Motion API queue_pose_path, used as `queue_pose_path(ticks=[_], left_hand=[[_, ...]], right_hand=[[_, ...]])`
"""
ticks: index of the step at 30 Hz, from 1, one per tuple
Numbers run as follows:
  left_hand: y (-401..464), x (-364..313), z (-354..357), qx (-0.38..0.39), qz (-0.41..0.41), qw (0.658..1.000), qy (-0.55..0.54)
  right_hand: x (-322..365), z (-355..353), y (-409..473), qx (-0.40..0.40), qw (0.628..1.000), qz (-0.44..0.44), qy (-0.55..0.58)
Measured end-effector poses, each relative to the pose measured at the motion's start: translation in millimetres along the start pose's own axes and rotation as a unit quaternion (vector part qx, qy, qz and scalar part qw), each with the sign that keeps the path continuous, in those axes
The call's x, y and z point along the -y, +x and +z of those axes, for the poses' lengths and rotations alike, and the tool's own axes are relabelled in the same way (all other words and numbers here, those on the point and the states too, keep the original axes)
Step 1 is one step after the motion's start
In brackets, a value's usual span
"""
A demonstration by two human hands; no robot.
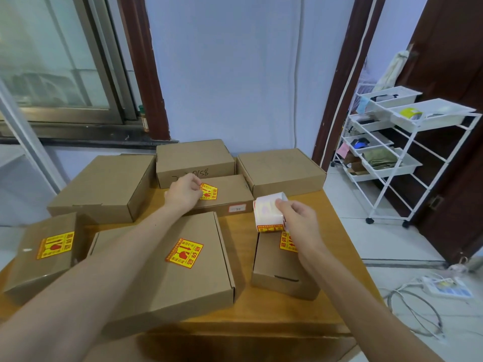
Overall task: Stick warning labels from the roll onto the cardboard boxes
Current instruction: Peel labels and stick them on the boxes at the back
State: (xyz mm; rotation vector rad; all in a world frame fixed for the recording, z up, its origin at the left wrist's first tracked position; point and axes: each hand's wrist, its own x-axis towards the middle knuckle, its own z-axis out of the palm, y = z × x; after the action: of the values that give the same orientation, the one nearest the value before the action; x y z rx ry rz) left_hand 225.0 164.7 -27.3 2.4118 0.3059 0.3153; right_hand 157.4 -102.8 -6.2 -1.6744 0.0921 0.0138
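Now the wooden table (243,259) carries seven cardboard boxes, the widest (104,186) at far left. On the middle box (224,194) the left hand (183,193) pinches a yellow warning label (209,192), fingers closed on its edge. Well apart, the right hand (298,220) grips the label roll (269,212) above a small labelled box (279,267).

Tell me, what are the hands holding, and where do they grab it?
The right hand grips the label roll by its side. The left hand pinches the edge of a label on a box.
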Motion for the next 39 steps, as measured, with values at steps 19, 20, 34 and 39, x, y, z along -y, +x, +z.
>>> queue_pose_path(ticks=[19, 20, 34, 39], left_hand=[[0.8, -3.5, -1.0, 0.036, 0.120, 0.961, 0.246], [0.4, -4.5, 0.1, 0.035, 0.126, 0.954, 0.269], [2.1, 0.8, -3.9, 0.049, 0.067, 0.948, 0.308], [-19.3, -22.4, -8.7, -0.013, 0.120, 0.971, 0.205]], right_hand=[[8.1, 4.8, 3.2, 0.025, 0.999, -0.011, 0.017], [9.7, 5.3, 2.3, 0.026, 0.999, -0.010, 0.022], [12.9, 7.8, -5.2, 0.032, 0.999, -0.008, 0.022], [14.3, 8.8, -8.0, 0.035, 0.999, -0.003, 0.042]])
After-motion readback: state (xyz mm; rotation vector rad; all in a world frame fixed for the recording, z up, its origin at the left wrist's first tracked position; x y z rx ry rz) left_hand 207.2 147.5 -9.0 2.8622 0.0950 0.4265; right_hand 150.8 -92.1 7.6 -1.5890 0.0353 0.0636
